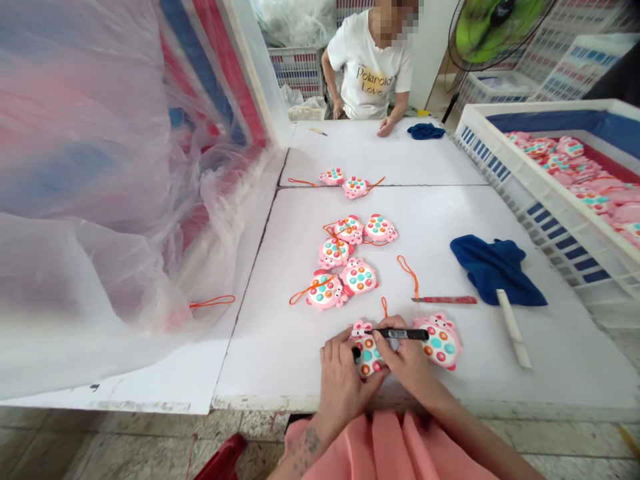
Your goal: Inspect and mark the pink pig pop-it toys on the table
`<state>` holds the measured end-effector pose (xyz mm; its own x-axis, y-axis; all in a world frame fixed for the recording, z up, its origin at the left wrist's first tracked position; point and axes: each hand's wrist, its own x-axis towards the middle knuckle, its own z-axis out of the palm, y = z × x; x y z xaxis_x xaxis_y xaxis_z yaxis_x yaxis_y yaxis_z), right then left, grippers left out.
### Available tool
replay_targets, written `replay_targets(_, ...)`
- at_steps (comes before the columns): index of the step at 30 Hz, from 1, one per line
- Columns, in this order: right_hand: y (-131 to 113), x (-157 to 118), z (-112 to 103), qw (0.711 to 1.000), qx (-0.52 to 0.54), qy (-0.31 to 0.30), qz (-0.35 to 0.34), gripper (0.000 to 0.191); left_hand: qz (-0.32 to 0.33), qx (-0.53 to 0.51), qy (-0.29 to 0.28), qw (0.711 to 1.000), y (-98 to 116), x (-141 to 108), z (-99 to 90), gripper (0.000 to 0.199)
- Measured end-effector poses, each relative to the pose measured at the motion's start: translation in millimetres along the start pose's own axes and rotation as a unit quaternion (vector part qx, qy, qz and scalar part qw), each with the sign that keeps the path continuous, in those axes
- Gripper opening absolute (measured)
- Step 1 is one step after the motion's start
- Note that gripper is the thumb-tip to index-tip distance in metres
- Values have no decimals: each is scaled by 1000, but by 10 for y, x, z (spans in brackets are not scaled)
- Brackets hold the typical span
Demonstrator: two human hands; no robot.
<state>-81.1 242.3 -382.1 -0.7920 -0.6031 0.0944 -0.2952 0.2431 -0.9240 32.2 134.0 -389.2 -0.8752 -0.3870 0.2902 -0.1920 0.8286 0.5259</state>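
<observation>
At the table's near edge my left hand [344, 373] is closed around a pink animal-shaped pop toy [367, 353] with coloured bubbles. A small black piece, which looks like the marker's cap, shows by the left fingers. My right hand [403, 353] grips a black marker [403, 333], its tip at the toy's face. Just right of that hand lies a second pink pop toy [440, 341]. Ahead, several more pop toys [359, 276] with orange cord loops sit in a loose cluster, and two pop toys [355, 187] rest farther back.
On the right are a red cutter knife [445, 300], a blue cloth [495, 267] and a whitish stick [514, 330]. A white crate [555, 227] of pink toys borders the table. Plastic sheeting [200, 320] covers the left. Another person [373, 67] is at the far end; a fan [495, 27] is behind.
</observation>
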Motion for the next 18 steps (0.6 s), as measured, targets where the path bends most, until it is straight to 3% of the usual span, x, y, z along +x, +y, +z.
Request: replay_targets(18, 35, 1, 10, 1000, 1, 4, -7, 6, 7, 12, 10, 1000, 14, 4, -18, 54)
